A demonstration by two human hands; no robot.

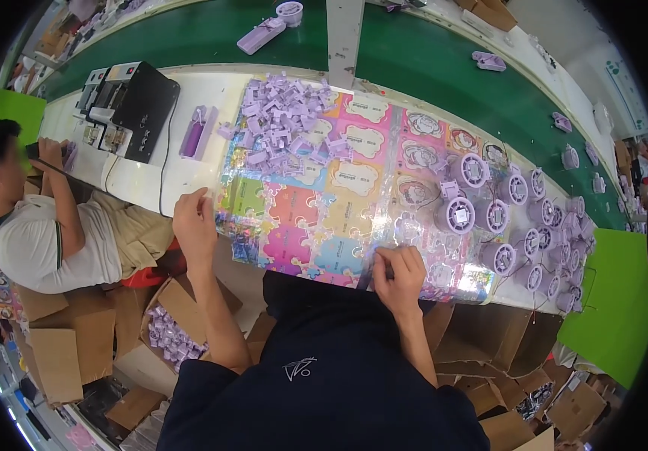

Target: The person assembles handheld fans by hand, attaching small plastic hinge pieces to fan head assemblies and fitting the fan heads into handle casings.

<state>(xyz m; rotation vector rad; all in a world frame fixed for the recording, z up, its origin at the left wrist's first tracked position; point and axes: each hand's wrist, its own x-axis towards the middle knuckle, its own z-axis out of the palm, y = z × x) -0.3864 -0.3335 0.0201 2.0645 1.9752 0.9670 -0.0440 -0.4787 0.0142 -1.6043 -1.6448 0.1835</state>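
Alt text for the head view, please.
A person's left hand and right hand are by the near edge of a colourful printed mat. A heap of small lilac parts lies at its far left; round lilac units crowd the right; a co-worker is at left.

Green belt (421, 68), white bench (209, 86), pale post (344, 37)

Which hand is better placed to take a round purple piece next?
Probably the right hand: it is nearer the round pieces; the left hand is by the left edge of the printed sheet.
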